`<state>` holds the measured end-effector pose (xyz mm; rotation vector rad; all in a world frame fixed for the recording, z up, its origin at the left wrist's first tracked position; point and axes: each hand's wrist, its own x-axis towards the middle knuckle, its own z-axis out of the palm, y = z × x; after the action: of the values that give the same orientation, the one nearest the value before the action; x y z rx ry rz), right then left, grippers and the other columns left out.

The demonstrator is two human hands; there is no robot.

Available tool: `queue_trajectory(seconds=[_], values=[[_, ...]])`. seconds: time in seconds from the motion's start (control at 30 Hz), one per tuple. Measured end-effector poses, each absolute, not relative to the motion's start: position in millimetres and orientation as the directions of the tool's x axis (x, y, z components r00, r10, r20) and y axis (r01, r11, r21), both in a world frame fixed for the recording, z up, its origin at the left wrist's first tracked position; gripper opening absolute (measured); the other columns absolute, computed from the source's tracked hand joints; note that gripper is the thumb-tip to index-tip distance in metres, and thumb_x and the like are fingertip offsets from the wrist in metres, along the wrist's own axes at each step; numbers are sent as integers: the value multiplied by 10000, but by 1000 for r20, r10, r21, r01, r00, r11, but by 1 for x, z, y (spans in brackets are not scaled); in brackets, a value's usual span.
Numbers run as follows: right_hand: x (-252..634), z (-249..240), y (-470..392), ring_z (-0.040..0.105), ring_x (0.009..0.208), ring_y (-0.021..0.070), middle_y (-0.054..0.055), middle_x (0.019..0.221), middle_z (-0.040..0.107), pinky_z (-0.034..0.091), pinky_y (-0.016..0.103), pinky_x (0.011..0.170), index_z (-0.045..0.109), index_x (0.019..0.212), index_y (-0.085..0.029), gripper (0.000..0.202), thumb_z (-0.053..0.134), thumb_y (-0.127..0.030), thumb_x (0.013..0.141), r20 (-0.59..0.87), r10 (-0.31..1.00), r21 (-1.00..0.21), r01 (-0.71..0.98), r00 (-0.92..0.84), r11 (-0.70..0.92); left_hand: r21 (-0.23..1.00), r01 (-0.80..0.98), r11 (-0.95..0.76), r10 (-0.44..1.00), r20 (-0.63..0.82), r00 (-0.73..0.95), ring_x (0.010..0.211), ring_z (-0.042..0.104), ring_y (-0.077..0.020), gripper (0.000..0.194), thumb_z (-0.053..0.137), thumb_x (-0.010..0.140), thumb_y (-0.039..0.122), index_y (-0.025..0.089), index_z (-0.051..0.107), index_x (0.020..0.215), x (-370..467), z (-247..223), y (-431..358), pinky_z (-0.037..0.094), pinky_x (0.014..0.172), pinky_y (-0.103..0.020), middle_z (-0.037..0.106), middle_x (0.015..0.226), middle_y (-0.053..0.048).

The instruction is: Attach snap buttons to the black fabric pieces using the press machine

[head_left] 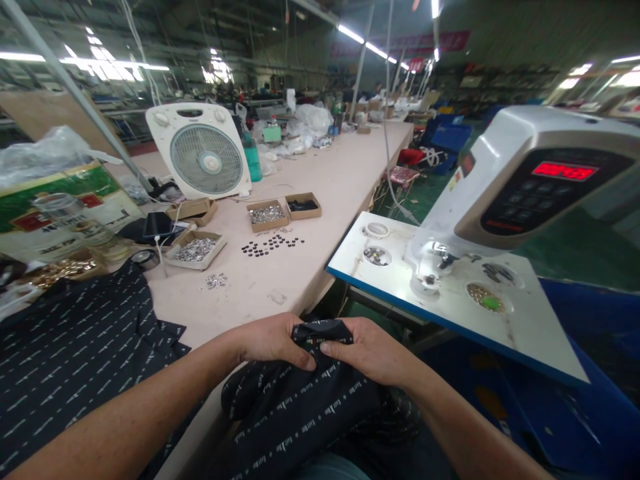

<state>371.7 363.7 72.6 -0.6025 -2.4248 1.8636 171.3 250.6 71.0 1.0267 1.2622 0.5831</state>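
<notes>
Black fabric with rows of small white print [305, 413] is bunched over the lap, below the table's front edge. My left hand [275, 341] grips its upper edge, thumb lying on top. On the other side of a folded part of that edge, my right hand [373, 350] pinches the cloth with its thumb across it. The two thumbs point toward each other with a small gap between them. Fingers of both hands are partly hidden behind the cloth.
A snap machine with a red display [540, 187] stands on a white board [370, 267] at right. On the table [260, 293] are a box fan [205, 153], boxes of metal parts [197, 250], scattered black pieces [270, 247] and more printed fabric [90, 360].
</notes>
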Motion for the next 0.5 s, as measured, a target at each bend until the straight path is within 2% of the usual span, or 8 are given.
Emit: queue_trajectory(seconds=[0.13,0.23,0.3,0.4,0.5], values=[[364,70,366,671,900,227,3,978,765,489,285,768,767,1061,-216,241,656,-329,879,-225,294,-934,291,-929,206,883,75,463,858,-468,210,618,428,-98,212,810,619,294,156,685,720,171,62,244,334,613,-228,537,616,74],[360,72,374,656,813,216,5,874,744,464,271,681,754,973,-201,203,708,-339,832,-280,315,-877,375,-907,299,898,19,439,886,-436,157,577,360,-84,254,802,616,302,154,600,656,172,49,239,266,558,-235,453,582,83],[355,79,383,656,838,219,-1,911,740,467,274,703,744,1018,-224,271,767,-340,775,-279,305,-854,380,-911,355,916,18,401,909,-401,117,550,321,-77,277,764,640,284,170,513,619,174,36,237,223,523,-246,400,571,86],[337,87,398,655,971,228,9,1053,735,481,297,841,725,1117,-250,384,793,-344,750,-207,310,-877,317,-928,362,936,76,343,936,-348,63,514,297,-75,275,661,673,218,199,396,602,184,14,237,199,479,-258,354,563,83],[298,83,411,660,910,210,34,988,741,487,306,827,733,1054,-204,284,706,-375,830,-146,417,-869,318,-897,380,905,241,350,935,-352,-36,501,307,-80,247,603,669,188,199,375,573,196,-6,239,193,455,-261,331,556,72]])
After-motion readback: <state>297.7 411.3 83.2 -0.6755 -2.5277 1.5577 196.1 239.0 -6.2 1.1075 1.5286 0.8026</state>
